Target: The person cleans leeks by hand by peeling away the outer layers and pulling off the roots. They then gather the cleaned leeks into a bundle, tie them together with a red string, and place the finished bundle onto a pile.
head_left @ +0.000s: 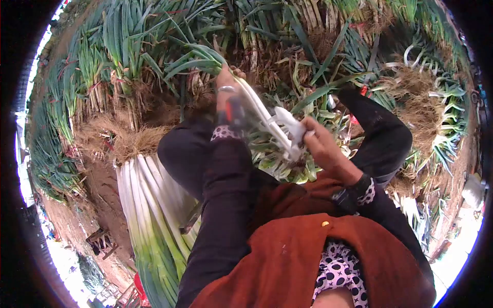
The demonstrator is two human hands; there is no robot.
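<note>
Gripping a leek (252, 100) just below its green leaves (197, 62), the left hand (227, 78) is closed around the stalk, which slants down between the person's bent knees. The right hand (322, 145) pinches a white piece (288, 122) against the leek's lower end; whether it is peel or cloth, I can't tell. Pale-stemmed leeks (146, 197) lie beside the left leg (226, 205), and bundled leeks (115, 38) are massed beyond.

Two hands (225, 78) (322, 143); one bracelet (226, 89); one yellow button (325, 224); leeks (252, 98) beyond counting
</note>
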